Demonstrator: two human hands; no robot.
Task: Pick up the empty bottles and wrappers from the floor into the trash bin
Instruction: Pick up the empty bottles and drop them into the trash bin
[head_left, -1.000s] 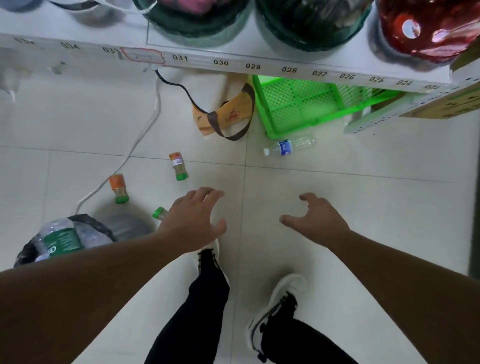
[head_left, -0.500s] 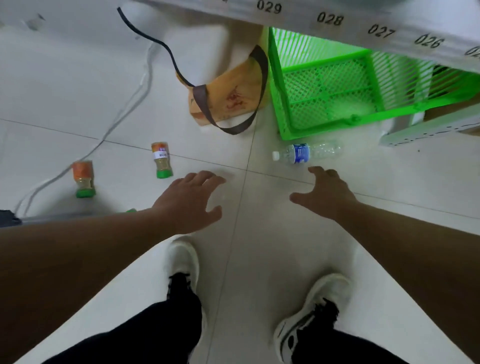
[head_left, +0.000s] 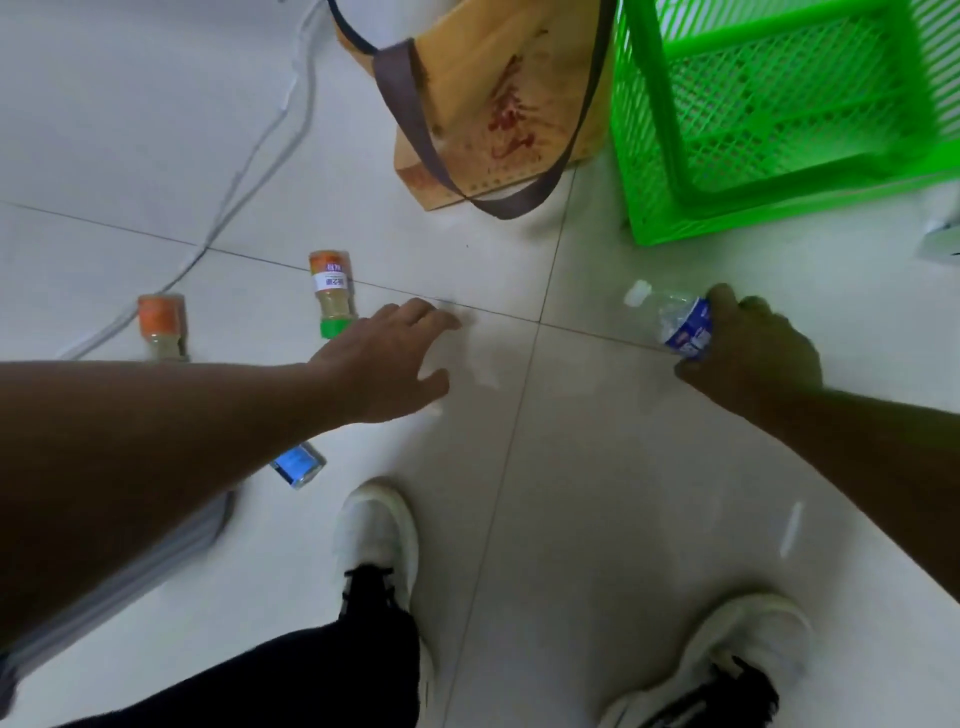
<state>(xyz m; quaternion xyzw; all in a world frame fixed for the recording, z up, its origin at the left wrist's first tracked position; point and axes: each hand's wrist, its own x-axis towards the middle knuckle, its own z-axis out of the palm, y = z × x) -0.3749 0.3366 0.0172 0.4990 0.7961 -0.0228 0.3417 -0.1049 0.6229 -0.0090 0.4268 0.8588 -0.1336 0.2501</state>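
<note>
My right hand (head_left: 753, 353) grips a clear water bottle (head_left: 675, 319) with a blue label and white cap, low over the white tiled floor. My left hand (head_left: 384, 358) hovers open over the tiles, fingers spread. Just beyond it lies a small bottle (head_left: 330, 291) with an orange label and green cap. A second orange-labelled bottle (head_left: 161, 325) lies further left, partly behind my forearm. A blue-labelled bottle (head_left: 297, 464) peeks out under my left forearm. The trash bin is out of view.
A green plastic crate (head_left: 779, 119) stands at the top right. A tan bag (head_left: 493, 98) with a dark strap lies beside it. A white cable (head_left: 249, 150) runs across the floor at the left. My two white shoes (head_left: 376, 530) stand below.
I have bent lower and closer to the floor. My right hand reached forward and closed round the clear water bottle. My left hand stayed open near the orange-labelled bottle.
</note>
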